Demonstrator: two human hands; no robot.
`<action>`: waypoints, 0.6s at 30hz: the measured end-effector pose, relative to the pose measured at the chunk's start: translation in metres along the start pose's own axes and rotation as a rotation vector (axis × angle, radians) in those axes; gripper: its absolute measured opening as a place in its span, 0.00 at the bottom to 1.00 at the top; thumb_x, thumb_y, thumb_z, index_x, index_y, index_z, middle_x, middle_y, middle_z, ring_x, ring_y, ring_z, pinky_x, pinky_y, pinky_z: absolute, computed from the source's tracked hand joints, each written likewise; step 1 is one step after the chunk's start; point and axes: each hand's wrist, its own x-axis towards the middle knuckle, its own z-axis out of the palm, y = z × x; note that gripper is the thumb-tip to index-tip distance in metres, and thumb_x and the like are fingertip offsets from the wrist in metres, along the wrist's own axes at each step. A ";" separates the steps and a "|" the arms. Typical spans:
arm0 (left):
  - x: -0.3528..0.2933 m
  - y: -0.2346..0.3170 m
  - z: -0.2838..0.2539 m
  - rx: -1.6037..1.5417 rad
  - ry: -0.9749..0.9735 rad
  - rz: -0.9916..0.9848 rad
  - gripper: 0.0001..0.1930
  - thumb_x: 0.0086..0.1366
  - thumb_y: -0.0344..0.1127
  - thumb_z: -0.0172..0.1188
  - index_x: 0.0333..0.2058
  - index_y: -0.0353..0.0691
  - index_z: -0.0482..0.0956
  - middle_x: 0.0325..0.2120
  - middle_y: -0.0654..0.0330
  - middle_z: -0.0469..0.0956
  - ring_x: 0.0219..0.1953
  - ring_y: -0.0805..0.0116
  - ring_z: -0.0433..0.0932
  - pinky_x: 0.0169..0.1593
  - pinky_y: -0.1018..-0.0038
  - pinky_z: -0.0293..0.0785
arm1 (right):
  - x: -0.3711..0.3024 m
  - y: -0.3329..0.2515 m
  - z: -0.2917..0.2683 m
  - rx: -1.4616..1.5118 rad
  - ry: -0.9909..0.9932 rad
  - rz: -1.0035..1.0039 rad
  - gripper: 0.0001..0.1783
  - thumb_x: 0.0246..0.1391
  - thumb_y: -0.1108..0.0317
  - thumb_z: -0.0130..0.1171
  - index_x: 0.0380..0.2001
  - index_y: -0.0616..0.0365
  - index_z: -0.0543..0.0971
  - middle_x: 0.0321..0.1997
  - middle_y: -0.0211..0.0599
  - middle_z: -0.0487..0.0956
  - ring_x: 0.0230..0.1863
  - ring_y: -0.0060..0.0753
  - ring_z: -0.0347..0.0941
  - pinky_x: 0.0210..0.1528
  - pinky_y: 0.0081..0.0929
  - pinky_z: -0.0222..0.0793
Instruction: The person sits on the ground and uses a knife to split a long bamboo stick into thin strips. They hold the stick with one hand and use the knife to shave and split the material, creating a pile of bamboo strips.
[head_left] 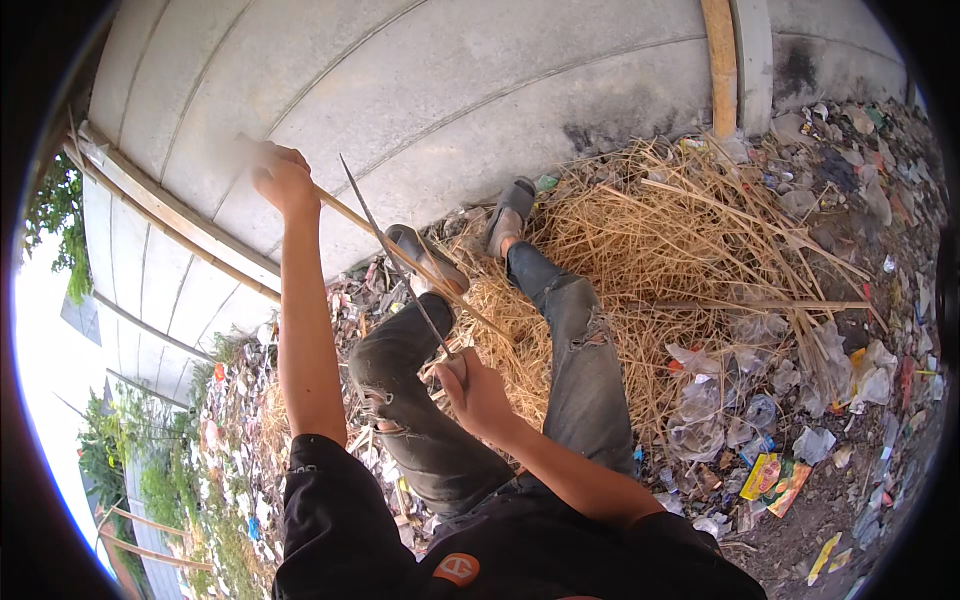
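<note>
Head view, right hand (476, 398) gripping knife (416, 298)

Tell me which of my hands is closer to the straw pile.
Right. Your right hand is on your side of the straw pile; your left hand is farther off, to its left.

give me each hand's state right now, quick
Left hand: closed, holding a stick.
Right hand: closed, holding a knife.

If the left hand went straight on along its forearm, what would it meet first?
Probably the grey wall, in line beyond the left hand; the gap's depth is unclear.
</note>
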 end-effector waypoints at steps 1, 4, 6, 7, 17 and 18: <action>0.001 0.004 0.002 0.039 0.023 0.008 0.24 0.79 0.54 0.38 0.26 0.45 0.60 0.13 0.68 0.56 0.12 0.77 0.54 0.15 0.77 0.51 | -0.001 0.029 0.008 -0.139 -0.010 0.035 0.19 0.69 0.54 0.53 0.37 0.63 0.72 0.21 0.47 0.78 0.22 0.57 0.77 0.25 0.44 0.69; 0.005 0.007 -0.003 0.073 0.072 0.003 0.23 0.78 0.50 0.39 0.23 0.45 0.60 0.12 0.67 0.56 0.12 0.77 0.55 0.16 0.76 0.51 | -0.017 0.127 0.016 -0.254 0.008 0.174 0.18 0.68 0.56 0.56 0.36 0.63 0.71 0.26 0.51 0.79 0.30 0.62 0.77 0.31 0.50 0.70; 0.011 0.005 -0.028 0.000 0.077 -0.029 0.23 0.77 0.43 0.42 0.18 0.44 0.61 0.10 0.67 0.58 0.12 0.76 0.57 0.16 0.76 0.51 | -0.026 0.150 0.004 -0.272 -0.054 0.239 0.19 0.68 0.54 0.55 0.36 0.63 0.71 0.27 0.51 0.79 0.30 0.63 0.77 0.32 0.50 0.70; 0.012 0.005 -0.036 -0.050 0.094 -0.045 0.22 0.77 0.41 0.41 0.20 0.44 0.61 0.11 0.68 0.57 0.12 0.77 0.56 0.16 0.77 0.49 | -0.023 0.155 0.008 -0.267 -0.025 0.189 0.20 0.68 0.53 0.55 0.35 0.63 0.71 0.26 0.49 0.78 0.28 0.61 0.77 0.31 0.49 0.70; 0.018 -0.010 -0.129 -0.065 0.160 -0.018 0.24 0.80 0.50 0.39 0.24 0.43 0.62 0.12 0.68 0.58 0.12 0.77 0.57 0.15 0.77 0.52 | 0.018 0.105 -0.008 0.739 -0.327 1.155 0.24 0.64 0.39 0.55 0.29 0.46 0.68 0.18 0.16 0.61 0.14 0.15 0.56 0.20 0.24 0.61; 0.016 -0.006 -0.126 -0.057 0.177 -0.018 0.25 0.80 0.52 0.37 0.25 0.43 0.63 0.12 0.67 0.59 0.11 0.77 0.59 0.15 0.77 0.53 | 0.022 0.096 -0.011 0.664 -0.295 1.138 0.24 0.65 0.39 0.55 0.29 0.47 0.68 0.18 0.17 0.61 0.14 0.15 0.56 0.19 0.24 0.61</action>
